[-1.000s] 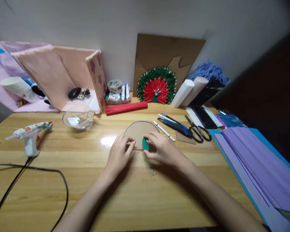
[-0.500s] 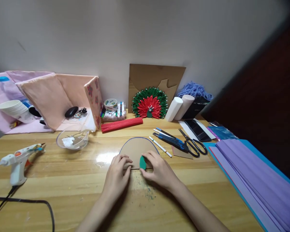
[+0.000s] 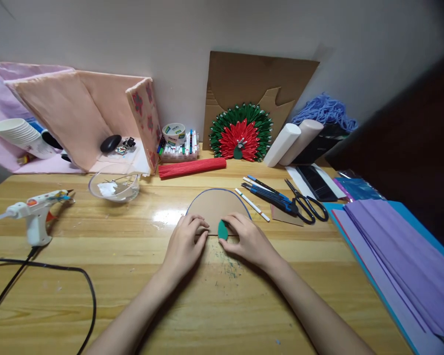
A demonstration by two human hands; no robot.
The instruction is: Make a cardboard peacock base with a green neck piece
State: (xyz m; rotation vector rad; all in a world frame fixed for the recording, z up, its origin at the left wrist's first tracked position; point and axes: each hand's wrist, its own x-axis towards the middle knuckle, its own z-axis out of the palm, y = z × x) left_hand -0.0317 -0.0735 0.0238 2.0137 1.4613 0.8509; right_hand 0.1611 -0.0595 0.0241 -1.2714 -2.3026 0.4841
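In the middle of the table lies a cardboard half-circle (image 3: 215,204) with a dark blue line along its curved edge. My right hand (image 3: 247,239) pinches a small green leaf-shaped cutout (image 3: 222,230) between thumb and fingers, over the straight front edge of the cardboard. My left hand (image 3: 187,244) grips the cardboard's left front part, fingers on top and thumb at the front edge. Behind stands a peacock craft (image 3: 240,132) of red and green petals, with a green body like the cutout.
A white glue gun (image 3: 39,217) with a black cord stands at left, near a clear bowl (image 3: 114,185). Right of the cardboard lie a marker (image 3: 252,205), a utility knife (image 3: 270,197) and black scissors (image 3: 306,202). Purple sheets (image 3: 403,266) cover the right side; a red crepe roll (image 3: 192,168) lies behind.
The view has tipped down, so the things on the table appear higher. Both hands keep nearly the same place on the cardboard, and the green cutout stays in my right hand.
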